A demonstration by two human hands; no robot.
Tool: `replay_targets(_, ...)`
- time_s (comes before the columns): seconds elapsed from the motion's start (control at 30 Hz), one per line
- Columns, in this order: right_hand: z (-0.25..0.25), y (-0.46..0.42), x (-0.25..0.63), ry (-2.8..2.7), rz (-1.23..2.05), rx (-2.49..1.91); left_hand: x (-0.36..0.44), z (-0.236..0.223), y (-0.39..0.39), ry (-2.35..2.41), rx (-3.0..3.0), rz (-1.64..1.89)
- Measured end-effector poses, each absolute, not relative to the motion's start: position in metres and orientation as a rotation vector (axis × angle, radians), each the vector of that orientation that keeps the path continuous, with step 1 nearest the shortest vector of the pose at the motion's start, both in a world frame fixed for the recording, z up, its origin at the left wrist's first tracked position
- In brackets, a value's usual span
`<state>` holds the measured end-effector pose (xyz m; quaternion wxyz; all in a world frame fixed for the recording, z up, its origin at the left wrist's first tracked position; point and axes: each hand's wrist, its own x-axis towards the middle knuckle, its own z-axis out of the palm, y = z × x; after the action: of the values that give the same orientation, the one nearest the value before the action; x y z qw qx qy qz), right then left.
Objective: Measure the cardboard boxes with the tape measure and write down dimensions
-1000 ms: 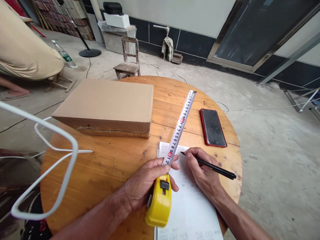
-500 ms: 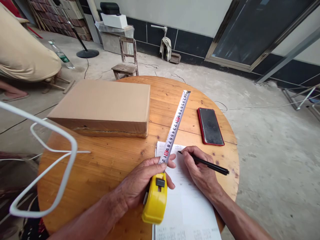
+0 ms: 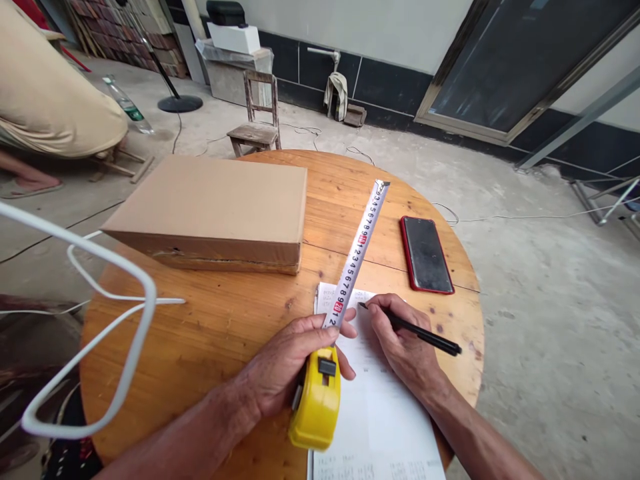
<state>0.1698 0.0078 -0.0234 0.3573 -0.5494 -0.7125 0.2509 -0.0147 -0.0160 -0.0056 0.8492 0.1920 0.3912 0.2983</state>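
My left hand (image 3: 290,353) is closed around a yellow tape measure (image 3: 316,407), thumb pressed on its blade. The extended blade (image 3: 353,260) slants up and away over the table, its numbers facing me. Between the fingers of my right hand (image 3: 400,333) is a black pen (image 3: 430,336), its tip at the upper part of a sheet of paper (image 3: 377,407). Handwriting shows at the paper's top and bottom edges. A closed cardboard box (image 3: 215,200) lies beyond my left hand. To the right of the blade rests a phone (image 3: 427,255) in a red case.
The round wooden table (image 3: 215,327) carries these things. A bent white tube or frame (image 3: 143,320) crosses the left foreground. Behind stand a small wooden chair (image 3: 257,133) and a pole with a round base (image 3: 180,104). A person's draped leg (image 3: 55,100) shows at left, near a plastic bottle (image 3: 127,107).
The whole view has shifted slightly, so everything appears a little farther right. Both hands keep their grips on the tape measure and the pen.
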Motion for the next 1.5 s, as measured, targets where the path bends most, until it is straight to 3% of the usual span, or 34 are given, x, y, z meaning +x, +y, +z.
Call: replay_targets(1.5,-0.0227,0.0073,0.1703,-1.889,0.606,-1.443,-0.0167,-0.0076,-0.0158,0.840,0.444,0.611)
